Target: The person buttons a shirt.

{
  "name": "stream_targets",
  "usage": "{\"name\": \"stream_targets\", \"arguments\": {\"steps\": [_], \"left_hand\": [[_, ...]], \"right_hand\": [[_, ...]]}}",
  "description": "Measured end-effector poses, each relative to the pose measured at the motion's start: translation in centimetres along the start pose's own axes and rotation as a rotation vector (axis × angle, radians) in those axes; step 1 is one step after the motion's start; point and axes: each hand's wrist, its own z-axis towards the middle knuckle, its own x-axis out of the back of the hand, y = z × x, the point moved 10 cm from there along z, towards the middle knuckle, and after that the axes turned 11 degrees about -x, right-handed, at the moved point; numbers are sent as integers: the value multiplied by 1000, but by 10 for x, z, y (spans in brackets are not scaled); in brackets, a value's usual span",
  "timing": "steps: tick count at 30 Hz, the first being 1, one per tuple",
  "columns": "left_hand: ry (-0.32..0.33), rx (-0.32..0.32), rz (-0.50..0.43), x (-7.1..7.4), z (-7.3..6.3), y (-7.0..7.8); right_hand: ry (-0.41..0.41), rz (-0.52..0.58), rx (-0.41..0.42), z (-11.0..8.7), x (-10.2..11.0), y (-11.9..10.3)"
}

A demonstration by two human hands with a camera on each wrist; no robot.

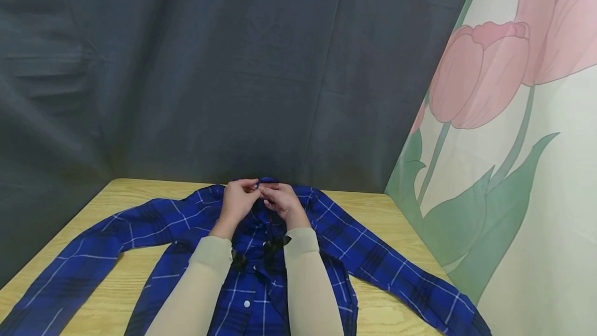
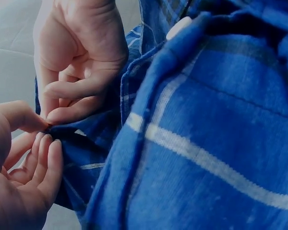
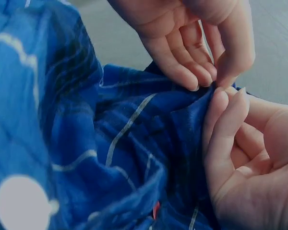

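Observation:
A blue plaid long-sleeved shirt (image 1: 158, 219) lies spread on the table, its collar (image 1: 268, 180) at the far edge. Both hands meet at the collar. My left hand (image 1: 237, 202) pinches the cloth edge between thumb and fingers. Touching it from the other side, my right hand (image 1: 282, 202) pinches the same edge. In the right wrist view, the fingertips (image 3: 222, 99) press together at the folded fabric. Whatever sits between them is mostly hidden. One white button (image 1: 247, 304) shows low on the front placket, and another button (image 2: 178, 28) appears close up in the left wrist view.
The wooden table (image 1: 387, 305) shows around the shirt's body and sleeves. Behind it hangs a dark grey curtain (image 1: 233, 77). A tulip-patterned panel (image 1: 494, 118) stands along the right side. Small black devices (image 1: 275, 245) sit at the wrists, above the shirt front.

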Motion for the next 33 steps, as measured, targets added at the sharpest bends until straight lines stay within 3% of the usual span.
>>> {"name": "stream_targets", "arguments": {"steps": [18,24,33], "left_hand": [[16,-72,148,1,-3,11],[41,-91,136,5,-1,14],[125,-32,65,9,-2,10]], "right_hand": [[30,-4,-32,-5,-3,0],[22,32,-15,-6,-5,-3],[28,103,-33,-5,-4,-1]]}}
